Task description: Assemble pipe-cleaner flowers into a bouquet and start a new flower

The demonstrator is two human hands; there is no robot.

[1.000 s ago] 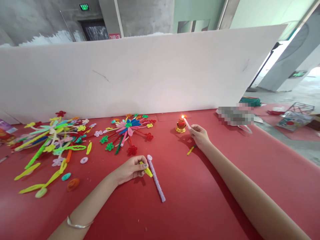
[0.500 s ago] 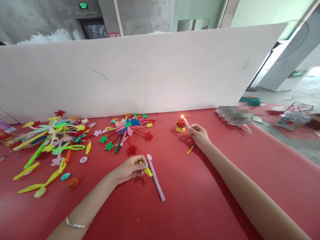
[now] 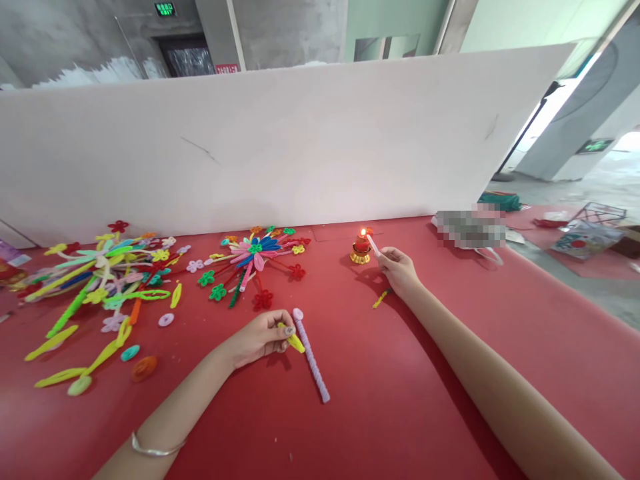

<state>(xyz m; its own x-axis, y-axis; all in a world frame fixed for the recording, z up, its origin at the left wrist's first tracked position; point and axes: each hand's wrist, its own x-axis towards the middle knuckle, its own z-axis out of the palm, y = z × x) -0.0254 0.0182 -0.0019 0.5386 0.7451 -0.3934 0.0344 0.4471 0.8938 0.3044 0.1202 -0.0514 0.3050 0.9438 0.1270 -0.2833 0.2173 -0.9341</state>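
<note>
**Item 1.** A thin pale stick (image 3: 373,246) is held at its lower end by the right hand (image 3: 399,270), with the grip pinched shut on it between thumb and fingertips. Its upper tip is held at the flame of a small red candle (image 3: 361,244), which is seated in a gold cup-shaped holder at the far side of the desk (image 3: 400,413). Whether the tip touches the wick cannot be told, since the glow washes that spot out. The stick's material is not resolved.

**Item 2.** A short yellow piece (image 3: 296,343) with a fuzzy surface is clamped in the grip of the left hand (image 3: 257,339), which rests on the desk. Its inner end is hidden under the fingers. A lilac rod (image 3: 312,358) lies just beside it, spirally twisted and capped by a flat coil.

**Item 3.** A yellow-green scrap (image 3: 381,299) lies by the right wrist, and its far end is covered by the wrist.

**Item 4.** A thin silver bangle (image 3: 155,451) is worn on the left forearm. Both forearms are cut off at the lower edge.

**Item 5.** A bundle of fuzzy wire flowers (image 3: 257,257) in mixed colours is fanned out on its stems. A larger pile of flowers and leaf loops (image 3: 110,273) lies further left and is cut off at the left edge.

**Item 6.** The desk is red and matt. A white board (image 3: 280,140) stands upright along its back. A pixelated patch (image 3: 473,228) lies at the far right, and its contents cannot be made out.
</note>
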